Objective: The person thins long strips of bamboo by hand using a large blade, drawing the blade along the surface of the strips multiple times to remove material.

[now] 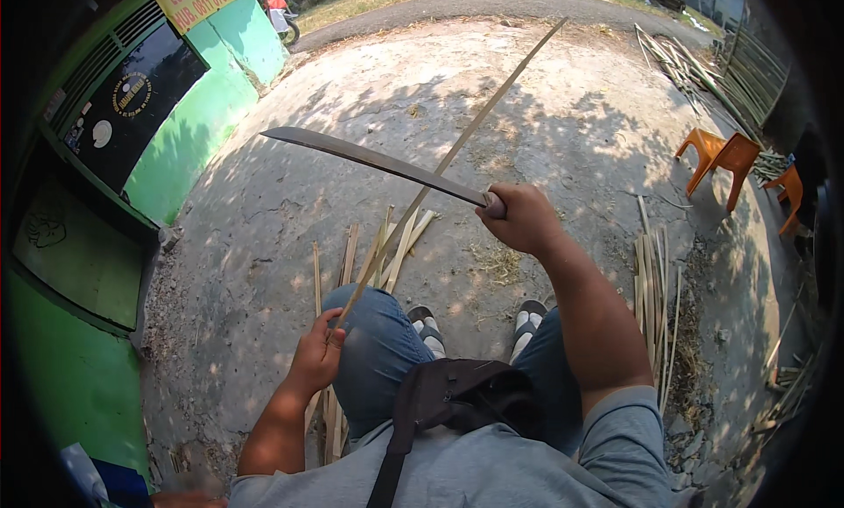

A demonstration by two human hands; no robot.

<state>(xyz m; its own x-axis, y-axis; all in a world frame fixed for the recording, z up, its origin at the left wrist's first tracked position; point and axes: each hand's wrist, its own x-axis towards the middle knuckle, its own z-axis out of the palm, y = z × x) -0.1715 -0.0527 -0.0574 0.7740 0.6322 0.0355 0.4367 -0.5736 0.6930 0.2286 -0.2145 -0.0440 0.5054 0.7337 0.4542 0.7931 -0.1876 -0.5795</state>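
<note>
My right hand (pixel 520 219) is closed around the handle of a machete (pixel 369 159), held out in front of me with its long blade pointing left. A long, thin bamboo strip (pixel 479 114) runs from my left hand (pixel 318 351) up and away to the far right. The fingers of that hand are closed on its near end, beside my left knee. Blade and strip cross near the middle of the view, the blade in front; whether they touch I cannot tell.
Split bamboo strips (pixel 406 248) lie by my left leg, and another bundle (pixel 651 284) lies to my right. Orange plastic chairs (pixel 723 163) stand at the right, near a pile of bamboo poles (pixel 686 68). A green wall (pixel 189 160) borders the left side.
</note>
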